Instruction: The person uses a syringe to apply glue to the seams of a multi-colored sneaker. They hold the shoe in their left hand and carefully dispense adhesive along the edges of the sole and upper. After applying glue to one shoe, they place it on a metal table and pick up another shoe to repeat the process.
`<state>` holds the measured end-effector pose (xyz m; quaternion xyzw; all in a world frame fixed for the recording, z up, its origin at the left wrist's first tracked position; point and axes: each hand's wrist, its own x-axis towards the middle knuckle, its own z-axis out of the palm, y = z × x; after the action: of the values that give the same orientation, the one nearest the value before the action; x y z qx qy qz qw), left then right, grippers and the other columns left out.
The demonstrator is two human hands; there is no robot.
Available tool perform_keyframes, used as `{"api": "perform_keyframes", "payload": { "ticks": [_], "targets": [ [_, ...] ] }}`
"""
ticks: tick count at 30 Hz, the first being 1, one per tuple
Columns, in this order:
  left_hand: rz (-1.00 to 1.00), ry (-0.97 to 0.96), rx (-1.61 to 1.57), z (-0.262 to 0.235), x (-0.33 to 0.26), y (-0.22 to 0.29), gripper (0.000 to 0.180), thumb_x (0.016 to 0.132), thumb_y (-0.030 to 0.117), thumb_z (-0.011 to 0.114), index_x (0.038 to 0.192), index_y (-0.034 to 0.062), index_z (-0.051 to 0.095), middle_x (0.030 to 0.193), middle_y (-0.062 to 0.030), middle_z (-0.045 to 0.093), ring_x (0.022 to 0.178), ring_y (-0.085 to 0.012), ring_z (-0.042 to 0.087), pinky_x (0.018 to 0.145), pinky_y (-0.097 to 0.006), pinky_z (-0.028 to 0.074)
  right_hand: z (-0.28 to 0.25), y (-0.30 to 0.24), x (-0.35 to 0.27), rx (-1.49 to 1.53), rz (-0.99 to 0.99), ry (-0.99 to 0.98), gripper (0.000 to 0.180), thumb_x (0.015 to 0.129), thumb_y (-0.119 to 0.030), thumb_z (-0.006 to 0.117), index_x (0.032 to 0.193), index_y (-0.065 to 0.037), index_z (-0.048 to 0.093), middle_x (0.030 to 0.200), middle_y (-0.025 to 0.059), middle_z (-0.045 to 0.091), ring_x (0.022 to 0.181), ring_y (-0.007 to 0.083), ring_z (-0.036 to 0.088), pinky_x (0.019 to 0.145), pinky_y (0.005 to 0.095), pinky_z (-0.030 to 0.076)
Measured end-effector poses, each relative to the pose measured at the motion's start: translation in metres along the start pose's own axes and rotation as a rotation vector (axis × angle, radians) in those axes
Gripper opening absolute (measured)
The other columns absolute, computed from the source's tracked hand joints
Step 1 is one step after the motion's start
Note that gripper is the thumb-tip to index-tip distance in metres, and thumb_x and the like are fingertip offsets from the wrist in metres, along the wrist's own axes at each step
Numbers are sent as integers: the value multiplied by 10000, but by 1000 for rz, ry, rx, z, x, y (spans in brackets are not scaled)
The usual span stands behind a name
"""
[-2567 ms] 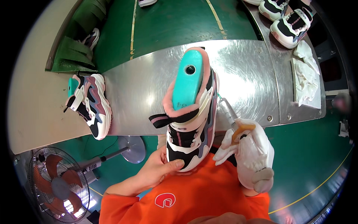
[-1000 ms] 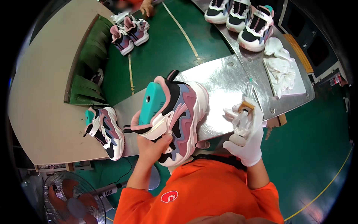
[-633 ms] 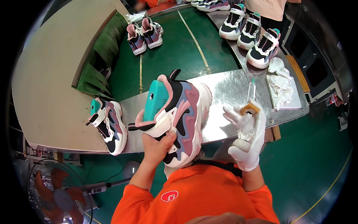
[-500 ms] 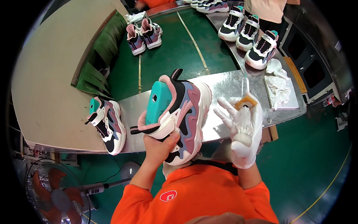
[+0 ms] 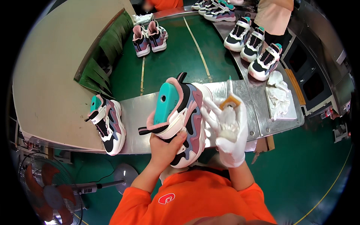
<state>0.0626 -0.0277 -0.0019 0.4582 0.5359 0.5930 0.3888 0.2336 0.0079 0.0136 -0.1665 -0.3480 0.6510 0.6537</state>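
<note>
My bare left hand (image 5: 168, 149) grips a sneaker (image 5: 191, 123) in black, white, pink and purple, held above the metal table edge with its opening toward me. A teal shoe last (image 5: 166, 101) fills the opening. My right hand (image 5: 230, 138), in a white glove, is close beside the sole. Between its fingers sits a small tan squarish piece (image 5: 229, 102), its exact kind unclear. A thin, pale, teal-tipped tool (image 5: 230, 83) points up from the same hand. Another sneaker with a teal last (image 5: 108, 125) stands to the left.
A green belt (image 5: 172, 56) carries a pair of sneakers (image 5: 150, 39). More sneakers (image 5: 258, 48) line the metal ledge at right, near a white cloth (image 5: 278, 98) on a pad. A beige machine housing (image 5: 63, 71) borders the left. A fan (image 5: 52, 191) stands at lower left. Other people (image 5: 275, 17) are behind.
My gloved right hand has moved left, up to the sneaker's sole. The held sneaker has shifted slightly right in the picture. The camera view has also shifted a little.
</note>
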Motion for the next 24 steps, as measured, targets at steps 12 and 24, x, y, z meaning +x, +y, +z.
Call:
{"api": "perform_keyframes", "payload": {
  "ticks": [12, 24],
  "targets": [
    [-6, 33, -133, -9, 40, -3, 883, 679, -63, 755, 1345, 86, 194, 1060, -149, 576, 709, -187, 649, 516, -296, 565, -117, -19, -12, -892, -306, 328, 1020, 514, -65, 801, 1400, -19, 298, 1176, 113, 457, 834, 164, 540, 788, 283, 490],
    [16, -16, 171, 1, 183, -24, 524, 789, 107, 705, 1241, -13, 468, 860, -41, 602, 591, -66, 532, 496, -209, 411, -148, -15, -2, -1163, -305, 633, 882, 565, -44, 741, 1358, 42, 365, 1115, 95, 505, 737, 116, 452, 717, 242, 424]
  ]
}}
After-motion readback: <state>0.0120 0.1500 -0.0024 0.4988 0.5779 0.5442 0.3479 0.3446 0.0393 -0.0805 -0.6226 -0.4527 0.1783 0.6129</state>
